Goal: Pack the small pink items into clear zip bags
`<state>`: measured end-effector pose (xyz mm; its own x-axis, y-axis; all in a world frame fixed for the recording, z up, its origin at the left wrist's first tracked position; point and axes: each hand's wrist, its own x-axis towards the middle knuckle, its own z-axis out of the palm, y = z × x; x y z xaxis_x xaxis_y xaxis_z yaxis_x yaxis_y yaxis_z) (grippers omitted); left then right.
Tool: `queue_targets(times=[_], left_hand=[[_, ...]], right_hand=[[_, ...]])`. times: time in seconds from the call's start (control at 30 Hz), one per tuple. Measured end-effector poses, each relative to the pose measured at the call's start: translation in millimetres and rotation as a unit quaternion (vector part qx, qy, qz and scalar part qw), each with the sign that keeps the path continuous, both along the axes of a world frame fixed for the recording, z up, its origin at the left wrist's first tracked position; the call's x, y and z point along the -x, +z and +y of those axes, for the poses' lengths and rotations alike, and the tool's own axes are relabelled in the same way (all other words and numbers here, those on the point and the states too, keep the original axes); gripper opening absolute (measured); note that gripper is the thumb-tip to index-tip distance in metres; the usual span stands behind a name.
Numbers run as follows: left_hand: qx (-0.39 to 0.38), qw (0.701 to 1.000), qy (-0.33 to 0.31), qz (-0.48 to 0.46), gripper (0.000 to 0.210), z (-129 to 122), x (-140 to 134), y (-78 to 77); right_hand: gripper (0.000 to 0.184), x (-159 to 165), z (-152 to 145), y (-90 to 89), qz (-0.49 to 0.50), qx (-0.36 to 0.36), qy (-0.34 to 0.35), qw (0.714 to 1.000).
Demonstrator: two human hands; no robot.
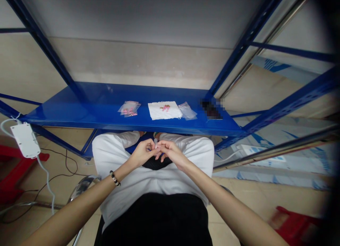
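Left hand (145, 152) pinches a small clear item (156, 142) above the lap; right-hand fingertips touch it from the other side, though whether the right hand (171, 153) is clamped on it cannot be told. Fingers cover the item's lower part. A dark object (212, 113) at the shelf's right end is pixelated, unidentifiable. Both forearms are cut off by the frame.

Hands sit just short of the blue shelf's (92, 97) front edge, apart from it, between the knees. Near that edge lie a bag of pink pieces (129, 109), a white cloth (156, 113) bearing loose pieces (166, 108), and a clear bag (188, 112) touching the cloth. Blue print on the right-hand sheeting (276, 66) is illegible.
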<state>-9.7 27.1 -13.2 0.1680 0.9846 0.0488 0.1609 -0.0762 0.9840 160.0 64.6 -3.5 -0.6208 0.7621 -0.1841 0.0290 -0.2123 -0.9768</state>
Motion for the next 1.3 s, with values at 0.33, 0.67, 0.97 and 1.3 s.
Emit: queue_targets(times=[0.33,0.67,0.97,1.3], left_hand=[[-0.006,0.998,-0.065,0.016,0.015,0.4,7.4,6.0],[0.003,0.998,-0.059,-0.002,0.019,2.2,7.1,5.5],[0.019,0.999,-0.035,0.009,0.018,1.7,4.6,5.4],[0.052,0.998,-0.006,0.022,0.015,2.7,4.3,4.9]], right_hand=[[0.034,0.7,1.1,1.2,-0.016,-0.062,0.006,0.998],[0.032,1.6,4.2,-6.4,-0.015,-0.078,-0.014,0.997],[0.034,0.9,6.9,-10.3,-0.01,-0.066,-0.006,0.998],[0.03,-0.1,6.8,-4.4,-0.041,-0.063,-0.014,0.997]])
